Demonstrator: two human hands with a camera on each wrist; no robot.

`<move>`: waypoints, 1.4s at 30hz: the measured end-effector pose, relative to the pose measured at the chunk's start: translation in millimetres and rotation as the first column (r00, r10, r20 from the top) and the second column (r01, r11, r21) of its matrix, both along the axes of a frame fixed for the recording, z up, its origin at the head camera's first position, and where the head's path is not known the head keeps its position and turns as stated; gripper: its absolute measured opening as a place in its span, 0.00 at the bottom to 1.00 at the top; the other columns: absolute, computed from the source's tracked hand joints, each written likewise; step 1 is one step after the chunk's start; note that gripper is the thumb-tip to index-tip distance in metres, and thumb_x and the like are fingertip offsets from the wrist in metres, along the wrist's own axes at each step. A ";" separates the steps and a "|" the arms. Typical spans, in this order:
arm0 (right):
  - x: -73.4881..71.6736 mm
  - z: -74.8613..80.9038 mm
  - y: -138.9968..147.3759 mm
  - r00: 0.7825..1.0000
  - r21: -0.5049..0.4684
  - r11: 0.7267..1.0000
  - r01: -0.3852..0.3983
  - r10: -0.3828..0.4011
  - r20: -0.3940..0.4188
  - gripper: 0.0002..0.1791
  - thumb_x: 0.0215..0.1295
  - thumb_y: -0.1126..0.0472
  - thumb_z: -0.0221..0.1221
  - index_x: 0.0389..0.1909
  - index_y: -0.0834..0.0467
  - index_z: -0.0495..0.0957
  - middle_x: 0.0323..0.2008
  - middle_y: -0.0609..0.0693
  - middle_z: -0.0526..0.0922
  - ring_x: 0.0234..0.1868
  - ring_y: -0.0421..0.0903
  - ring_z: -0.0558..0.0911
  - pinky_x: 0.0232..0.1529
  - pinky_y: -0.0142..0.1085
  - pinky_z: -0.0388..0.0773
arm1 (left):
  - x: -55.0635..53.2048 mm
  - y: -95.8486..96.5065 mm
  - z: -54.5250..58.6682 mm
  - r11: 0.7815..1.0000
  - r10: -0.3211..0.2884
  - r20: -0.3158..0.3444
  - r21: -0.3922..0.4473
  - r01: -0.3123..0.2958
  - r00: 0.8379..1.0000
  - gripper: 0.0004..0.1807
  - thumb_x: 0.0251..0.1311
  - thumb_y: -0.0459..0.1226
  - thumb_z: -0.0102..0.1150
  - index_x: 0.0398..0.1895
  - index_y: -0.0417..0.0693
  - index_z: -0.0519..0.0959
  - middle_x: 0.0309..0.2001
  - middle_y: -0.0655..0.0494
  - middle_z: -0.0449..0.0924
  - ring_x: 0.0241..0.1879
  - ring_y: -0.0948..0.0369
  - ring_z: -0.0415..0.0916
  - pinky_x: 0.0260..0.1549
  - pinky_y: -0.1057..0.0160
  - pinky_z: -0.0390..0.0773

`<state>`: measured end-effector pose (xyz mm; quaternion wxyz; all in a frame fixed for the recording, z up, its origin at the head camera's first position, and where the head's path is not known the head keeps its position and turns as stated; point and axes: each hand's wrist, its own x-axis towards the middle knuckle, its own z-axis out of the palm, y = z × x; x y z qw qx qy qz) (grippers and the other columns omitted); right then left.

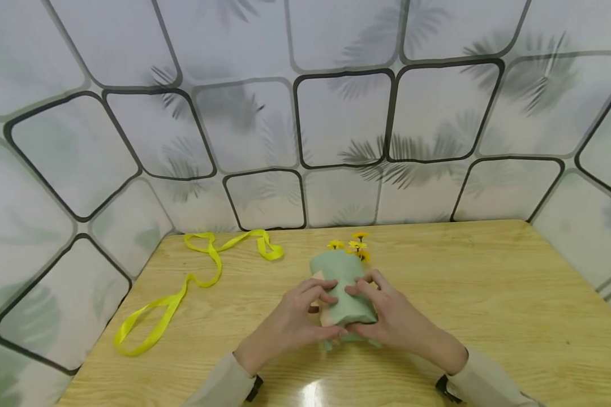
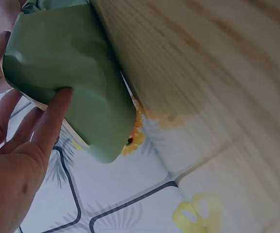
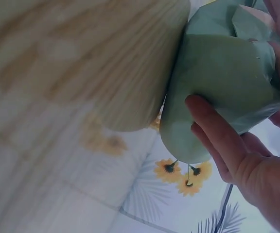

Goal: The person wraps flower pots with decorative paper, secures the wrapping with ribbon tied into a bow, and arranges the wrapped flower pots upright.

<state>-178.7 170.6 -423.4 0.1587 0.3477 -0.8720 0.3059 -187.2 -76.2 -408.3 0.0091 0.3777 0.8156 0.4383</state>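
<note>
A small bouquet wrapped in pale green paper [image 1: 342, 265] lies on the table, its yellow flowers [image 1: 357, 245] poking out at the far end. My left hand [image 1: 300, 314] grips the wrap from the left, fingers bent over its top and thumb at the near end. From the other side my right hand [image 1: 394, 314] holds it the same way, the two thumbs close together. In the left wrist view, a fingertip presses into the green paper [image 2: 77, 53]. The right wrist view shows orange-yellow blooms with dark centres [image 3: 187, 183] beyond the paper's rounded edge. The stems are hidden inside.
A long yellow ribbon [image 1: 215, 259] lies in loose loops across the table's left side. The wooden table [image 1: 489, 282] meets a pale curtain [image 1: 343, 121] with dark rounded squares and leaf shadows at its back edge and sides.
</note>
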 end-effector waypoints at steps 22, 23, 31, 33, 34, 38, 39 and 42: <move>1.0 8.4 -6.8 0.999 0.032 0.999 0.030 -0.031 0.041 0.30 0.48 0.56 0.80 0.52 0.55 0.79 0.47 0.51 0.71 0.41 0.42 0.79 0.39 0.34 0.83 | -96.7 -70.0 5.5 0.764 0.476 -0.192 -0.393 -0.511 0.858 0.19 0.68 0.35 0.63 0.58 0.34 0.81 0.54 0.39 0.82 0.50 0.46 0.82 0.49 0.48 0.84; 1.2 8.4 -6.8 0.999 0.032 0.999 0.028 -0.029 0.045 0.30 0.49 0.57 0.80 0.52 0.55 0.79 0.47 0.51 0.71 0.41 0.42 0.79 0.39 0.34 0.83 | -98.9 -70.8 4.8 0.757 0.467 -0.202 -0.411 -0.508 0.861 0.18 0.68 0.35 0.63 0.57 0.34 0.81 0.53 0.39 0.83 0.49 0.47 0.82 0.48 0.48 0.84; 3.3 8.9 -8.9 0.998 0.034 0.999 0.020 -0.022 0.051 0.29 0.49 0.57 0.80 0.51 0.54 0.78 0.46 0.51 0.71 0.40 0.42 0.78 0.38 0.33 0.82 | -104.1 -70.3 -4.7 0.720 0.444 -0.166 -0.519 -0.461 0.880 0.12 0.68 0.35 0.64 0.50 0.42 0.87 0.48 0.46 0.87 0.49 0.50 0.83 0.50 0.48 0.83; 3.9 9.2 -9.1 0.998 0.042 0.999 0.023 -0.025 0.056 0.29 0.50 0.56 0.80 0.51 0.54 0.77 0.46 0.51 0.71 0.40 0.41 0.78 0.38 0.33 0.81 | -103.4 -69.4 -6.0 0.723 0.429 -0.160 -0.529 -0.445 0.889 0.10 0.68 0.36 0.64 0.47 0.42 0.87 0.47 0.47 0.88 0.48 0.50 0.84 0.51 0.48 0.83; 4.1 9.4 -9.1 0.998 0.044 0.999 0.024 -0.027 0.059 0.29 0.50 0.56 0.80 0.52 0.54 0.77 0.46 0.51 0.71 0.40 0.42 0.78 0.38 0.33 0.81 | -103.1 -68.8 -6.3 0.724 0.425 -0.157 -0.533 -0.438 0.892 0.09 0.68 0.36 0.64 0.45 0.42 0.88 0.46 0.47 0.88 0.47 0.51 0.85 0.50 0.49 0.84; 4.0 10.5 -9.2 0.998 0.050 0.998 0.023 -0.026 0.062 0.29 0.50 0.56 0.80 0.52 0.53 0.77 0.46 0.51 0.71 0.40 0.42 0.78 0.37 0.33 0.82 | -102.0 -65.8 -5.5 0.714 0.419 -0.165 -0.547 -0.436 0.893 0.08 0.68 0.37 0.65 0.36 0.42 0.87 0.38 0.49 0.88 0.38 0.55 0.84 0.42 0.52 0.84; 4.0 10.9 -9.2 0.998 0.051 0.999 0.021 -0.024 0.060 0.29 0.50 0.56 0.80 0.52 0.54 0.77 0.46 0.51 0.71 0.40 0.42 0.78 0.37 0.33 0.82 | -102.0 -65.3 -5.1 0.713 0.420 -0.166 -0.549 -0.437 0.892 0.07 0.67 0.37 0.65 0.35 0.42 0.87 0.36 0.49 0.88 0.35 0.56 0.83 0.39 0.53 0.84; 3.4 11.9 -9.6 0.998 0.053 0.998 0.018 -0.021 0.053 0.29 0.50 0.56 0.80 0.52 0.54 0.77 0.46 0.51 0.71 0.40 0.42 0.78 0.37 0.32 0.81 | -102.9 -65.2 -3.5 0.717 0.435 -0.158 -0.534 -0.447 0.887 0.04 0.65 0.34 0.66 0.34 0.41 0.84 0.34 0.48 0.87 0.32 0.57 0.81 0.35 0.56 0.82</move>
